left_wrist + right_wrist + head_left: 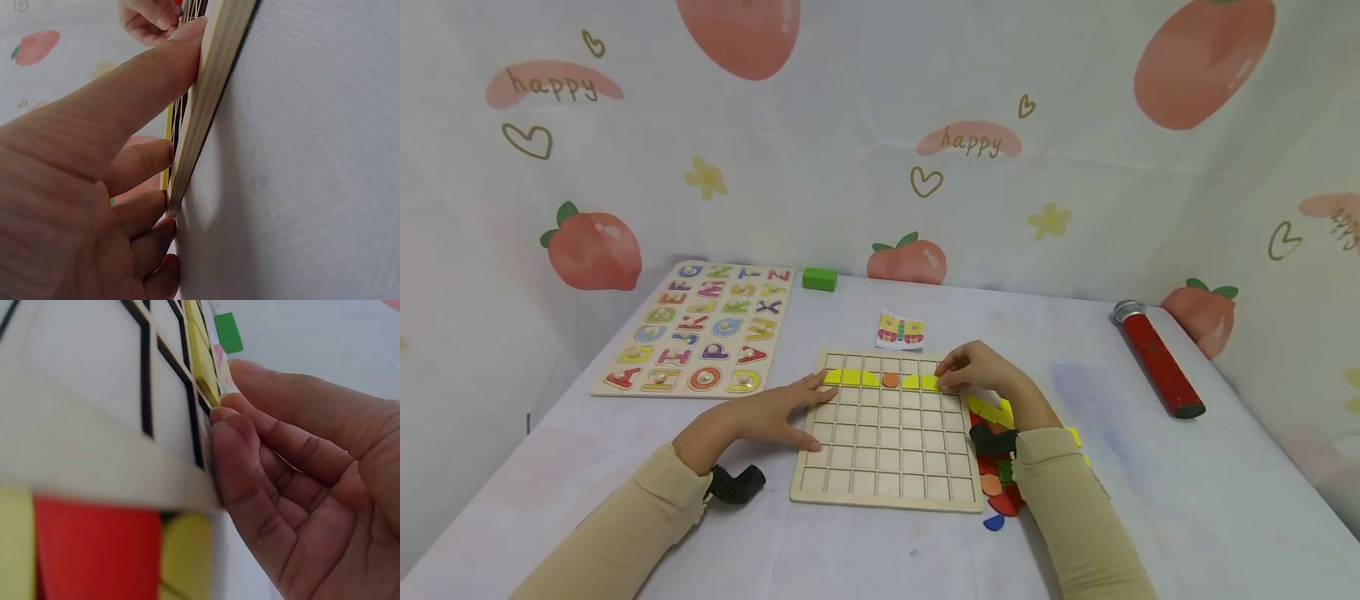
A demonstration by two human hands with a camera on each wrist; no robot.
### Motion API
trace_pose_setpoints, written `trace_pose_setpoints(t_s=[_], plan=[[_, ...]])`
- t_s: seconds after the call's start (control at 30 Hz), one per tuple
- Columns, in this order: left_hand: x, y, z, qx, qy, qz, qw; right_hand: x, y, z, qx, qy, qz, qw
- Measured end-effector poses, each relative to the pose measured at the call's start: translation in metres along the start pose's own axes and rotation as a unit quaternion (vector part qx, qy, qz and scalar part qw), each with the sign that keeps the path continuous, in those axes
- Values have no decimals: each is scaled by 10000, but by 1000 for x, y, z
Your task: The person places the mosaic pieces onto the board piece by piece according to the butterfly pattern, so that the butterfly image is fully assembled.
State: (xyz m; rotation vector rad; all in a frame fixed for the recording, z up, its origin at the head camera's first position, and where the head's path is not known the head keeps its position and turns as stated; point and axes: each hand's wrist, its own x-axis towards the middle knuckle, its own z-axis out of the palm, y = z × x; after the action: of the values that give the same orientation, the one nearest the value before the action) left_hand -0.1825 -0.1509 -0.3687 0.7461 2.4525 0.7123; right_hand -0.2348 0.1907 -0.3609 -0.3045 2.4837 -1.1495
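Note:
My left hand (782,408) lies along the left edge of a wooden grid board (887,483), fingers spread and thumb lower down. In the left wrist view its thumb (169,56) and fingertips rest on the board's side. With bent fingers my right hand (981,371) pinches the end of a yellow piece (203,369) at the right of the second row. Its fingers hide the last cell of that row. Other yellow pieces (852,377) fill cells at the left of this row. An orange disc (890,380) sits in its middle.
Loose coloured pieces (991,484) lie under the right forearm, beside a blue half-disc (994,522). A small pattern card (901,330) stands behind the board. An alphabet puzzle (700,333), a green block (819,279) and a red microphone (1159,362) are farther out.

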Motion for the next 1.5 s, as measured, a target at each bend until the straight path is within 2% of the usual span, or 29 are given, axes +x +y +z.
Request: trace_pose_setpoints(t_s=[0.23, 0.37, 0.73, 1.03, 1.27, 1.5], plan=[[-2, 2, 0, 20, 16, -124, 9999, -12, 12, -19, 26, 77, -58, 10000], [-1, 2, 0, -16, 14, -133, 9999, -21, 20, -28, -52, 227, 38, 9997], [1, 1, 0, 26, -7, -157, 9999, -42, 39, -45, -110, 651, 663, 9956], [0, 2, 0, 37, -11, -171, 9998, -58, 54, -54, -335, 893, 1003, 9904], [-2, 3, -1, 112, -20, -66, 9999, -70, 63, -61, -449, 889, 1079, 9892], [-1, 1, -1, 178, -21, -1, 9998, -87, 65, -69, -414, 693, 1076, 9909]])
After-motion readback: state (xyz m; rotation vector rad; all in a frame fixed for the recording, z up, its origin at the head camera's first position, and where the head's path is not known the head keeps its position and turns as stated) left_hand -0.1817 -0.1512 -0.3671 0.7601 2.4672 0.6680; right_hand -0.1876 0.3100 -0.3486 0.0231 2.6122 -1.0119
